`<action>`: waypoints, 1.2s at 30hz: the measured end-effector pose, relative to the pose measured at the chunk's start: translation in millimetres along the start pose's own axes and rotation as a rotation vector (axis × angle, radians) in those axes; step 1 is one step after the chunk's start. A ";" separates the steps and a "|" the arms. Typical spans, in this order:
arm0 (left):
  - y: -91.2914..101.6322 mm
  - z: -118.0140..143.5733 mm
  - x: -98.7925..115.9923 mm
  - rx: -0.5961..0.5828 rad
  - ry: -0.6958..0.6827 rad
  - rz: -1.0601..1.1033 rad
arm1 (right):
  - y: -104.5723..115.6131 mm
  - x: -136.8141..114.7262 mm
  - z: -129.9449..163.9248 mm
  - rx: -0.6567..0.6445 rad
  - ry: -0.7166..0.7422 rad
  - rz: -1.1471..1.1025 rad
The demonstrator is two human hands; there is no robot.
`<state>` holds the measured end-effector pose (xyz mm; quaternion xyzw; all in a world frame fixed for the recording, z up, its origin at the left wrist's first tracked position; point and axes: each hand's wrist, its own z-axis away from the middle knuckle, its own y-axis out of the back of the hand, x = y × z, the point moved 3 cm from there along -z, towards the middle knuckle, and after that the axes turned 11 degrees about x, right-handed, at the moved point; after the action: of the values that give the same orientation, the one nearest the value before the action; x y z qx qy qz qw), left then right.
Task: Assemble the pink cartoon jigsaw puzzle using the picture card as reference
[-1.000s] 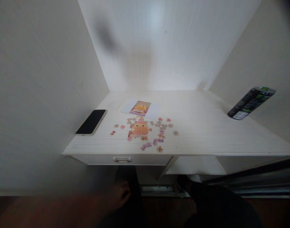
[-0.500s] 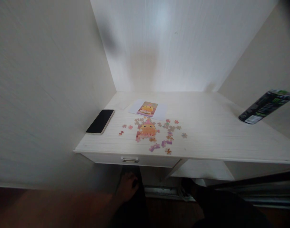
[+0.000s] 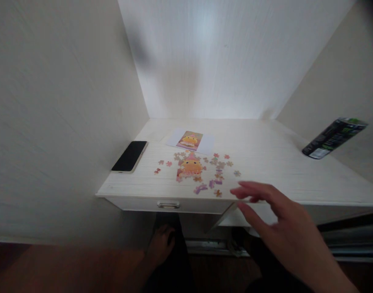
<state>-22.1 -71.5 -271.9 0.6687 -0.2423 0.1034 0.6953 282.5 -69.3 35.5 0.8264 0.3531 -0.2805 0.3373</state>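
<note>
Right hand [image 3: 286,221] hovering at counter [image 3: 272,171] edge, spread, holding nothing. Left hand [image 3: 162,245] resting low by leg [image 3: 178,264], grip unclear. Part-built puzzle [image 3: 191,167] lying on counter, loose pieces [image 3: 201,188] surrounding. Step likely being piece-picking; next move calling for fine pinch.

Around the joined puzzle section [image 3: 191,167] on the desk [image 3: 272,162]: picture sheet [image 3: 190,141] at twelve o'clock; stray pieces [image 3: 168,163], then the phone [image 3: 130,156], at nine; other loose pieces [image 3: 220,165] from three to five — and, well beyond, the can [image 3: 331,139] near three. Right hand [image 3: 278,215] at four, drawer handle [image 3: 168,205] at seven.
</note>
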 end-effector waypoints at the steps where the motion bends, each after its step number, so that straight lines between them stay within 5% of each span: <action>1: 0.9 1.7 -0.4 0.004 -0.005 0.009 | -3.9 4.8 -6.6 -0.081 0.016 0.092; 5: 16.5 10.2 7.6 0.060 -0.052 0.048 | -25.3 35.1 -28.5 -0.210 0.021 0.286; 7: 44.7 14.3 22.4 0.236 -0.148 0.084 | -36.3 45.2 -33.3 -0.244 0.025 0.302; 11: 142.0 12.0 66.3 0.575 -0.399 0.086 | -47.4 52.2 -34.3 -0.160 0.060 0.307; 14: 222.4 -11.7 88.1 0.860 -0.359 -0.059 | -46.6 55.9 -33.4 -0.014 0.025 0.278; 17: 267.6 -52.7 95.5 0.838 -0.299 -0.138 | -43.3 59.1 -33.3 0.085 -0.060 0.243; 21: 276.8 -96.2 99.9 0.698 -0.221 -0.217 | -39.5 59.8 -33.7 0.098 -0.142 0.222; 25: 269.6 -108.5 105.5 0.571 -0.063 -0.175 | -35.8 61.3 -34.1 0.132 -0.204 0.163; 32: 269.4 -99.8 105.9 0.646 -0.114 -0.026 | -33.1 75.1 -38.5 0.202 -0.289 -0.073; 36: 265.6 -77.7 129.2 0.725 -0.225 0.118 | -32.7 57.0 -31.8 0.215 -0.247 -0.147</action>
<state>-19.6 3.8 24.1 0.8632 -0.3028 0.1485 0.3758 298.3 -5.7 3.3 0.7890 0.3362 -0.4400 0.2663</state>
